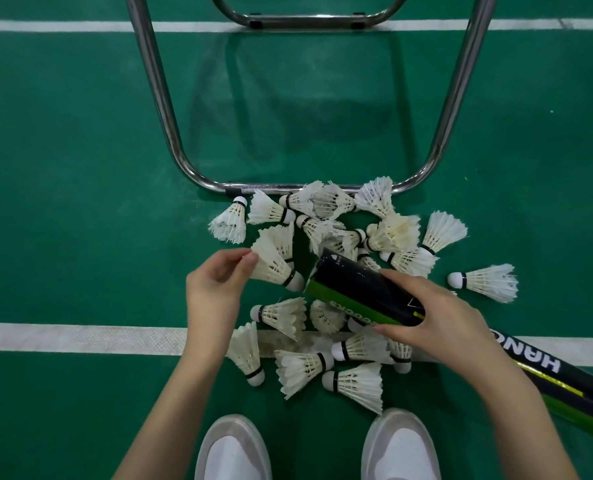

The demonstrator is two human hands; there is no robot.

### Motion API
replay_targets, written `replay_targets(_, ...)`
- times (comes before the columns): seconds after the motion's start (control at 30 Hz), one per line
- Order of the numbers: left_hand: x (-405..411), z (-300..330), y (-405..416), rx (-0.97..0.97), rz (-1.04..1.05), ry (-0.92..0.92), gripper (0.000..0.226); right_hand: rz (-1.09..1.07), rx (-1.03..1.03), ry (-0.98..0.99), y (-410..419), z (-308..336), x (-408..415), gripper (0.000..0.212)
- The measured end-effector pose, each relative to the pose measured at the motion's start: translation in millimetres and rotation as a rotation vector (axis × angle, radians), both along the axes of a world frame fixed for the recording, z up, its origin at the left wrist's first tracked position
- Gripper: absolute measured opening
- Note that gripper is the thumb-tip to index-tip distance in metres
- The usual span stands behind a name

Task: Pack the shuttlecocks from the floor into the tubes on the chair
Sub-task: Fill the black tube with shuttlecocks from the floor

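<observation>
Head view: the left hand (215, 289) pinches a shuttlecock (277, 259) by its feathers, cork at the mouth of the tube (364, 292) gripped by the right hand (437, 320). Loading step; next, push it inside cork-first. Many remain on the floor (80, 202).

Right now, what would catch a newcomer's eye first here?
The heap of white shuttlecocks on the green floor, just in front of the chair frame. Above it, the right hand grips a black tube, while the left hand pinches one shuttlecock at its mouth.
</observation>
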State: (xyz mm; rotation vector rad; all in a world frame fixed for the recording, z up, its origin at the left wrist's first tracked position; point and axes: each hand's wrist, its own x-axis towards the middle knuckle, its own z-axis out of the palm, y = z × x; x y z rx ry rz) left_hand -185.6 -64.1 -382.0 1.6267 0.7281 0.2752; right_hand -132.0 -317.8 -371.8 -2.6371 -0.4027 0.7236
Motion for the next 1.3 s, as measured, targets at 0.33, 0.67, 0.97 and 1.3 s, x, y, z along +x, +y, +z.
replay_targets(0.33, -4, 0, -24, -0.228, -0.125, 0.016, 0.018, 0.031, 0.017, -0.006, 9, 5, -5, 0.075)
replay_targets(0.67, -10, -2, -35, -0.058, -0.352, 0.034, 0.028, 0.034, 0.020, -0.010, 14, 6, -9, 0.074)
replay_targets(0.97, -11, -1, -39, -0.079, -0.447, 0.002, 0.026, 0.049, 0.007, -0.024, 16, 7, -11, 0.075)
replay_targets(1.3, -9, -2, -33, -0.040, -0.564, 0.010, 0.035, 0.049, 0.018, -0.030, 16, 7, -12, 0.074)
